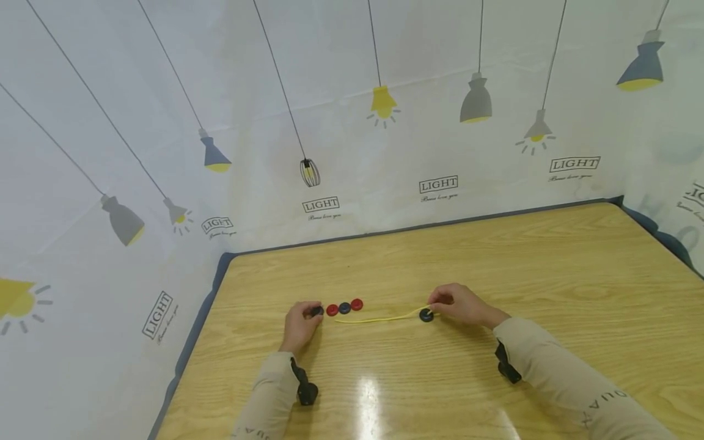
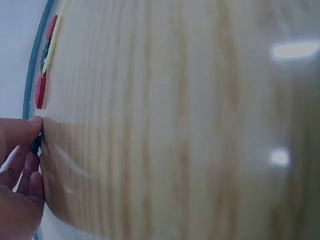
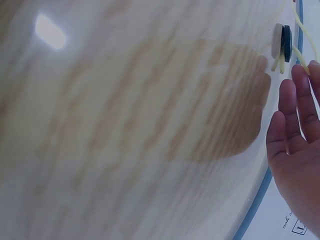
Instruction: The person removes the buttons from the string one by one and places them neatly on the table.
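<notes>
At the row's left end, my left hand [image 1: 300, 322] grips a dark round disc [image 1: 317, 311] between thumb and fingers. Beside it on the table lie a red disc [image 1: 332, 310], a dark blue disc [image 1: 344, 308] and another red disc [image 1: 357, 304]. Farther right, my right hand [image 1: 461, 304] pinches a yellow cord [image 1: 374, 319] between thumb and fingertips. A separate dark disc [image 1: 426, 315] sits under those fingertips, and the cord appears to run through its middle; the right wrist view shows this disc [image 3: 286, 44] too. From there the cord trails left, in front of the row.
The wood-grain table [image 1: 522, 269] has a dark blue edging against the wall. Printed lamps cover the white wall sheet [image 1: 352, 140] behind it and at both sides. Each wrist carries a black camera [image 1: 307, 393] on a strap.
</notes>
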Motion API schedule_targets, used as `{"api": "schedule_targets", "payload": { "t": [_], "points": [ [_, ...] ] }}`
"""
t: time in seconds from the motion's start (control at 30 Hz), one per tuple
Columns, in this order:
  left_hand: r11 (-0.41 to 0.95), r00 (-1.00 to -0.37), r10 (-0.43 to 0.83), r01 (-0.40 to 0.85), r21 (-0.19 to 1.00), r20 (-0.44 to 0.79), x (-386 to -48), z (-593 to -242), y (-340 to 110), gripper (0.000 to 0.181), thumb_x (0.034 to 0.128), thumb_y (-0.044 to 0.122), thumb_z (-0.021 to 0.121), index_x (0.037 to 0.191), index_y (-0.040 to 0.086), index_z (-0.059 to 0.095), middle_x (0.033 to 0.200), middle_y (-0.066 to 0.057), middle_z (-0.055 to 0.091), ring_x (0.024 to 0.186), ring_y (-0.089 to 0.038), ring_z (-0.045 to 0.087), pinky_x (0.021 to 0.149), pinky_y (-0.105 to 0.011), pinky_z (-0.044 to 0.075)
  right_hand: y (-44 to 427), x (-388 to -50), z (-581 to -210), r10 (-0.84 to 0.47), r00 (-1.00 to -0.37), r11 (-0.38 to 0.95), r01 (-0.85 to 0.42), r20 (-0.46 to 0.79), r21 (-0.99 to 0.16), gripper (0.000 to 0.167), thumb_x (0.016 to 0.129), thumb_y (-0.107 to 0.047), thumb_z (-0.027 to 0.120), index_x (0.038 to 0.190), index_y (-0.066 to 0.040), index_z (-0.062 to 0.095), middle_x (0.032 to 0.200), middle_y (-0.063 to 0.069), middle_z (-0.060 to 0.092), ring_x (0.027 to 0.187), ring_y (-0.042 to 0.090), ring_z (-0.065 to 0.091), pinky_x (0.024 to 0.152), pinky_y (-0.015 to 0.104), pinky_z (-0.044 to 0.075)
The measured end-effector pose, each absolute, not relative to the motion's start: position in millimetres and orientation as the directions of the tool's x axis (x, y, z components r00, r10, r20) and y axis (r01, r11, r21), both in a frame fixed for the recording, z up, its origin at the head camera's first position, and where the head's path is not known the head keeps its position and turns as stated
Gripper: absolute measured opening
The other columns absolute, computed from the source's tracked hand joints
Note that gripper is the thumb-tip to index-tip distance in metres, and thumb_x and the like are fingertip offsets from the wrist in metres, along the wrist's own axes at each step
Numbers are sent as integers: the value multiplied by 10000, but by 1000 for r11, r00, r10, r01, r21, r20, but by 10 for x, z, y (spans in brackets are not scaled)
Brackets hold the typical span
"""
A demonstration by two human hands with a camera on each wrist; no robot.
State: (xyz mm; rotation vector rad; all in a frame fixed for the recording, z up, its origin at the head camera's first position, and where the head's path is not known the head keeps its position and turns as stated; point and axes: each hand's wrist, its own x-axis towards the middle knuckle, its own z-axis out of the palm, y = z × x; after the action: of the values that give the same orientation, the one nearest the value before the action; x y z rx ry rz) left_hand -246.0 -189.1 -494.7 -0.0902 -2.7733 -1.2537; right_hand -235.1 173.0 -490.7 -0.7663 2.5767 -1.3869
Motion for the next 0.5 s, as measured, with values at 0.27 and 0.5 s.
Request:
{"api": "schedule_targets", "payload": {
  "t": [0.27,0.5],
  "points": [
    [592,-997,11,65,804,72,-2471,-4933,-1885,306,751,-76,630,1055,-48,607,1027,-190,599,946,-301,550,821,-392,434,1721,-2351,-4907,-484,-863,451,-386,143,-805,90,856,-99,582,865,-18,620,827,39,614,741,111,538,656,249,449],
    [554,-998,6,59,830,67,-2454,-4939,-1914,320,732,-85,642,1049,-52,607,1003,-193,611,942,-307,566,816,-386,442,1715,-2358,-4925,-483,-862,455,-396,153,-797,95,853,-108,588,867,-22,626,833,33,617,760,119,546,676,249,451]
  ]
}}
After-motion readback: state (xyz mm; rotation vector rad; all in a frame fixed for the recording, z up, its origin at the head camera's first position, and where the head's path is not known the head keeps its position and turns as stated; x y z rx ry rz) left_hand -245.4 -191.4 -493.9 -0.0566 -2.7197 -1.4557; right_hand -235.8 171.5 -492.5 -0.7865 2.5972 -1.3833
